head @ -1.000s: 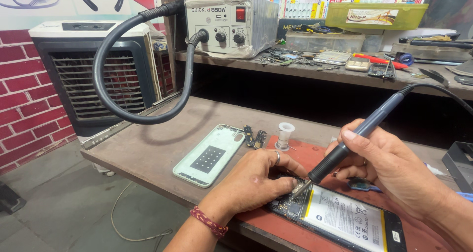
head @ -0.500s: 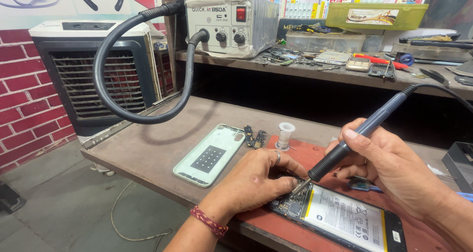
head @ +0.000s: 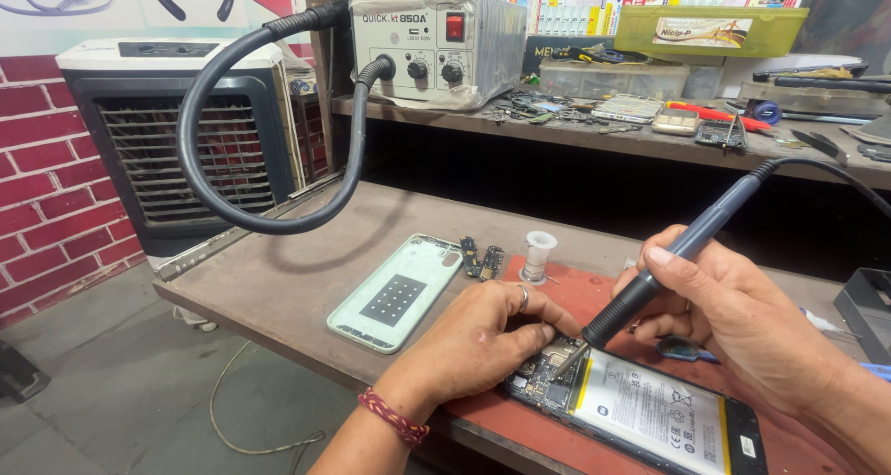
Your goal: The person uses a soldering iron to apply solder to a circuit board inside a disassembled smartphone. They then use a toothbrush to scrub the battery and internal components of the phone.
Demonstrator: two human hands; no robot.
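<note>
The right hand (head: 742,317) is wrapped pen-fashion around a soldering iron (head: 668,266); its long axis runs on a slant from upper right down to lower left, cable end high by the shelf, metal tip low and pointing at the board of the opened phone (head: 640,410). The iron's handle is dark blue-grey, smooth and round, with a black ribbed grip just above the tip; a black cable curves away from its upper end.

The left hand (head: 483,340) lies palm down with fingers curled narrow, pressing on the top end of the phone beside the tip; whether it pinches anything small cannot be told; it wears a ring and a red braided wristband (head: 394,416).

The phone lies flat on a red mat (head: 594,285) at the near edge of the workbench (head: 269,280), its long axis slanting from middle left to lower right; a white battery with a yellow edge fills most of it.

A pale green back cover (head: 397,289) rests to the left, rounded and glossy; two small circuit pieces (head: 481,257) and a white spool (head: 538,252) sit just behind; a grey boxy rework station (head: 436,43) with a thick black hose (head: 241,187) stands on the shelf.
</note>
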